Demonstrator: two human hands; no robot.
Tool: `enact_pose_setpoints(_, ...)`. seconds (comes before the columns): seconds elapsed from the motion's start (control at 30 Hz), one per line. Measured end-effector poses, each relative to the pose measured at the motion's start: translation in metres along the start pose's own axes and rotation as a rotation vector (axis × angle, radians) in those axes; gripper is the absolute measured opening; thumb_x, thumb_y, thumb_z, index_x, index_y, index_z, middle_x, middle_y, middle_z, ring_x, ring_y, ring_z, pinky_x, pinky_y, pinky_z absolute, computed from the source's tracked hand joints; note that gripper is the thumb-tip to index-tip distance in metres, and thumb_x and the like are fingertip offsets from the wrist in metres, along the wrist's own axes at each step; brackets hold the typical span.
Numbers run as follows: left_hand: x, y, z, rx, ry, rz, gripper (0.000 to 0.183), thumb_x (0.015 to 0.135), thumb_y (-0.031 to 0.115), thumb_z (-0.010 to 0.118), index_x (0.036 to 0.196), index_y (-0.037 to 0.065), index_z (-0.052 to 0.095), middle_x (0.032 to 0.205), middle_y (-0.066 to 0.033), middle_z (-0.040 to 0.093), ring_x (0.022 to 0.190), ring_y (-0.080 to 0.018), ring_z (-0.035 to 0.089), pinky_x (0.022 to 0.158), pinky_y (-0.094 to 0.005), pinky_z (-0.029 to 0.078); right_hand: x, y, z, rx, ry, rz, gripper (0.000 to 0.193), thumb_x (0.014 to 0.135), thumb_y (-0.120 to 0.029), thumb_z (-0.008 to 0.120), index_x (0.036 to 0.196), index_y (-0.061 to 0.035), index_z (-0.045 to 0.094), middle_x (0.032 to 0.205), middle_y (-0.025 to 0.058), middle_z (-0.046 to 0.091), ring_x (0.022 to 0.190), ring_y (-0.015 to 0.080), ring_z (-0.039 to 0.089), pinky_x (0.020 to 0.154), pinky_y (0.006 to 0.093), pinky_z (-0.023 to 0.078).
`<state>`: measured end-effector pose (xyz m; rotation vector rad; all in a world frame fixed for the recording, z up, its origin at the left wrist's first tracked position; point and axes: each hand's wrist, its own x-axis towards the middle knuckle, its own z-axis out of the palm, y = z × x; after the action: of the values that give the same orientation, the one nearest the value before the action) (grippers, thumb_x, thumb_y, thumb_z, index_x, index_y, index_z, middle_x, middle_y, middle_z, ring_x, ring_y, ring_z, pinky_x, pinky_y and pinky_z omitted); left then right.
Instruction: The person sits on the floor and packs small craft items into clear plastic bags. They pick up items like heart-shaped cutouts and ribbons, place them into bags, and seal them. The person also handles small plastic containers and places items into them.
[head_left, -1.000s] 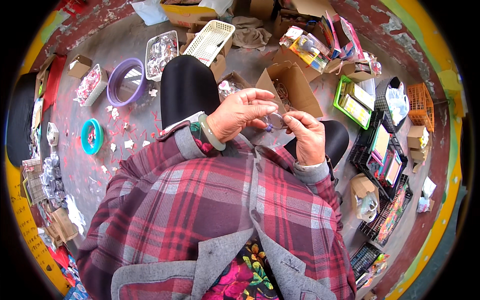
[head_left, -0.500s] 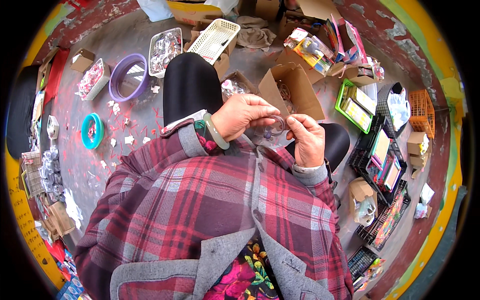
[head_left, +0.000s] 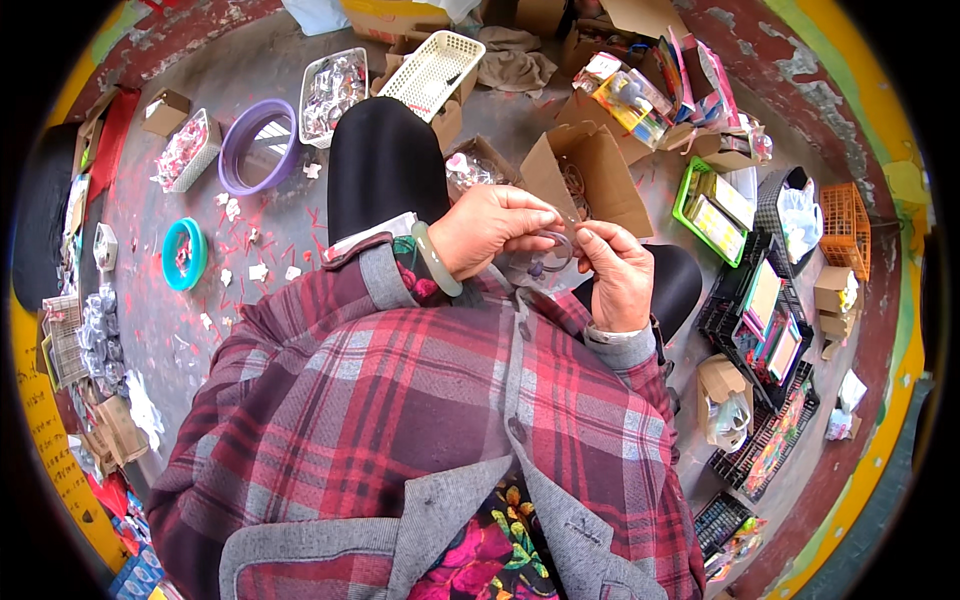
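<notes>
Clear plastic packet (head_left: 545, 262): pinched between our left hand (head_left: 490, 228) at nine o'clock and right hand (head_left: 618, 275) at three o'clock, fingertips closed on its upper edge, over the lap.

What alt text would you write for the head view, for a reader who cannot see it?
Both hands, left hand and right hand, pinch a small clear ring above the lap. An open cardboard box, white basket and purple hoop lie on the floor.
</notes>
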<state>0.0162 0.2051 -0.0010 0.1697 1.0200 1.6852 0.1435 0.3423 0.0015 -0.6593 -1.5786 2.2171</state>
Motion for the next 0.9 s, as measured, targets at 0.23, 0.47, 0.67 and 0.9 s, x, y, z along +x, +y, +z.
enact_pose_setpoints(0.23, 0.0003, 0.0009, -0.0006, -0.025, -0.017, -0.031, 0.020, 0.086, 0.008, 0.056, 0.100, -0.006, 0.059, 0.097, -0.0129, 0.062, 0.089, -0.0179, 0.062, 0.077, -0.0242, 0.053, 0.0013, 0.0016, -0.0010, 0.044, -0.015, -0.004, 0.015, 0.079, -0.003, 0.063, 0.093, 0.0030, 0.063, 0.077, 0.0035, 0.061, 0.063, 0.0075, 0.052, 0.055, 0.0187, 0.040)
enact_pose_setpoints(0.47, 0.0007, 0.0029, 0.0000, -0.028, -0.026, -0.056, 0.020, 0.087, 0.009, 0.055, 0.100, -0.006, 0.058, 0.099, -0.0126, 0.061, 0.091, -0.0178, 0.061, 0.077, -0.0241, 0.053, -0.0007, 0.0016, 0.0005, -0.018, 0.003, -0.052, 0.017, 0.079, 0.000, 0.062, 0.096, 0.0019, 0.064, 0.078, 0.0029, 0.061, 0.064, 0.0075, 0.052, 0.056, 0.0188, 0.040)
enact_pose_setpoints(0.67, 0.0007, 0.0032, -0.0033, -0.077, -0.056, -0.080, 0.020, 0.088, 0.009, 0.053, 0.101, -0.006, 0.057, 0.101, -0.0131, 0.061, 0.093, -0.0181, 0.060, 0.080, -0.0253, 0.053, -0.0012, 0.0013, 0.0002, -0.032, -0.035, -0.138, 0.015, 0.080, 0.001, 0.061, 0.094, 0.0023, 0.065, 0.080, 0.0043, 0.061, 0.066, 0.0082, 0.052, 0.057, 0.0196, 0.040)
enact_pose_setpoints(0.9, -0.0021, 0.0066, -0.0047, -0.141, -0.115, -0.089, 0.021, 0.088, 0.008, 0.053, 0.102, -0.006, 0.057, 0.102, -0.0141, 0.060, 0.096, -0.0199, 0.059, 0.084, -0.0274, 0.051, -0.0006, 0.0036, -0.0002, 0.021, -0.044, -0.120, 0.012, 0.081, 0.002, 0.058, 0.091, 0.0030, 0.064, 0.079, 0.0045, 0.059, 0.066, 0.0089, 0.052, 0.059, 0.0198, 0.041)
